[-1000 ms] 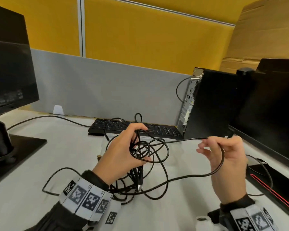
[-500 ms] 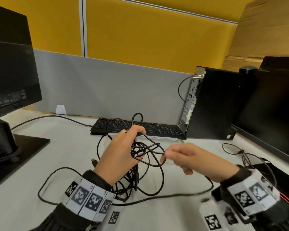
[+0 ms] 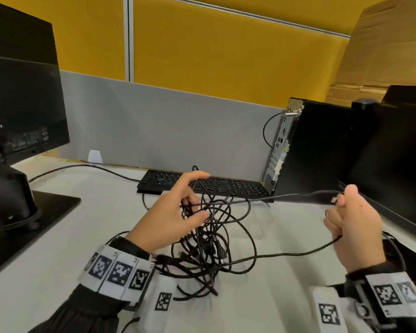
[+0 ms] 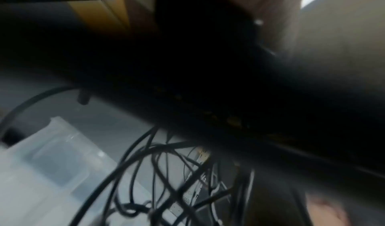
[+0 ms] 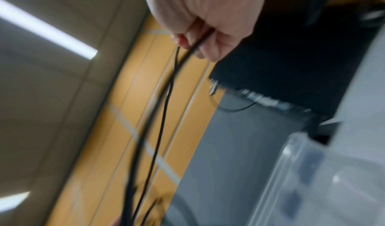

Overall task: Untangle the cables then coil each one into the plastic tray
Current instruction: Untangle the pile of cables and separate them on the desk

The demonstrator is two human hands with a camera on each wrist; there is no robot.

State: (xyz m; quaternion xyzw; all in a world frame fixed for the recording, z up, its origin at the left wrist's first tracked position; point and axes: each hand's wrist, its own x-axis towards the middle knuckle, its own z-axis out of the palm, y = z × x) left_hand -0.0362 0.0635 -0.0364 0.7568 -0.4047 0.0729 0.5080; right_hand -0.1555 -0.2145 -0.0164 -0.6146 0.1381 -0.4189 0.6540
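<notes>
A tangle of black cables (image 3: 209, 239) hangs over the white desk, and my left hand (image 3: 199, 195) grips its top with thumb and fingers curled round several strands. From the tangle one black strand (image 3: 286, 197) runs taut to the right into my right hand (image 3: 339, 205), which is closed in a fist around it. A lower strand (image 3: 298, 254) loops back to the bundle. In the right wrist view the cable (image 5: 195, 45) passes between my curled fingers. The clear plastic tray (image 3: 264, 212) lies on the desk behind the tangle, also seen as a tray (image 4: 52, 155) and a tray (image 5: 323, 172).
A black keyboard (image 3: 238, 187) lies behind the tray. A black PC tower (image 3: 322, 150) and a monitor (image 3: 399, 152) stand to the right. Another monitor (image 3: 22, 104) with its base (image 3: 51, 212) stands at left. A grey and yellow partition closes the back.
My right hand reached in to the tangle, took a strand and pulled it out to the right. My left hand kept holding the tangle in about the same place.
</notes>
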